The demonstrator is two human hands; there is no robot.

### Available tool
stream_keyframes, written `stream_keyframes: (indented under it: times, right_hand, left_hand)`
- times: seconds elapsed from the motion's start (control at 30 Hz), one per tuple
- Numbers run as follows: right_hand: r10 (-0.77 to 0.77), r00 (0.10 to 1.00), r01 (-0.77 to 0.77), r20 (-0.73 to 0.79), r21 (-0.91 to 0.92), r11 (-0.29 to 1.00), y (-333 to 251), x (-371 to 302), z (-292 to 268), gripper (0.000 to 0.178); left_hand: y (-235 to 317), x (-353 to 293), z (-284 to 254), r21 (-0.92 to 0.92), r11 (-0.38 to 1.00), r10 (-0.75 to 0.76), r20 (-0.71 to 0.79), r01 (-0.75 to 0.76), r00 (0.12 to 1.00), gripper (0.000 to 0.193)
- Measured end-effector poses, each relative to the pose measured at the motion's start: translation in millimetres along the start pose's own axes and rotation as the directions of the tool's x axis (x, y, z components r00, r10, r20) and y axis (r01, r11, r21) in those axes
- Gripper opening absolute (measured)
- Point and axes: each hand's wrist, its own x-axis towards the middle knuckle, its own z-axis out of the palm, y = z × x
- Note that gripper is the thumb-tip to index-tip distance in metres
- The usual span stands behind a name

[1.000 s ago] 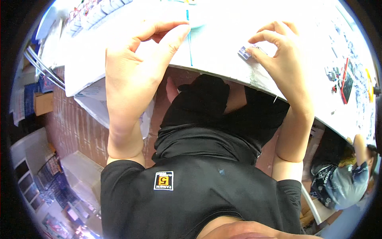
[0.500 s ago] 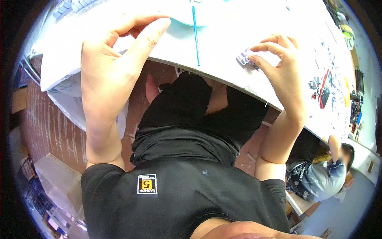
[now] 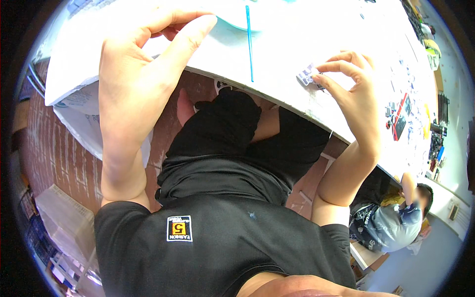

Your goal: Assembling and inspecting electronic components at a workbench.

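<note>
A pale box (image 3: 64, 218) stands left, a co-worker (image 3: 388, 227) right.

Grey piece (image 3: 306, 75) partly behind right fingertips (image 3: 319, 78), turquoise-rimmed dish (image 3: 237, 25) partly beyond upper edge

Two bare hands up in front, each making a little pinch.
I can see the person's bare left hand (image 3: 136, 76) held up high, with its back showing and its thumb and pointer finger coming together at the tips; the other fingers curl in behind. The bare left arm (image 3: 123, 166) goes almost straight up to it. The bare right hand (image 3: 354, 81) is lower and well apart from the left one. Its thumb and pointer finger are close together, and its other fingers are bent in a soft curve. The bare right arm (image 3: 346, 166) leans outward, and its wrist tips in toward the middle.
</note>
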Motion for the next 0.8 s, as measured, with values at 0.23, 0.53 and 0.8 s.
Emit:
stream_keyframes:
  times: [0.23,0.53,0.8]
  right_hand:
    - [0.059,0.997,-0.060,0.046,0.021,0.998,-2.7,0.9,-1.0,0.014]
    - [-0.014,1.000,0.014,-0.004,-0.028,0.999,-1.8,2.4,3.2,0.016]
    - [-0.043,0.998,0.040,-0.044,-0.067,0.997,-7.8,-0.8,-3.5,0.019]
  left_hand:
    - [-0.2,1.3,0.8,0.037,0.999,0.012,-0.002,-0.012,1.000,0.018]
    - [0.3,1.5,0.0,0.046,0.999,0.015,-0.018,-0.014,1.000,0.018]
    - [0.8,2.0,-3.1,0.055,0.998,0.042,-0.018,-0.041,0.999,0.019]
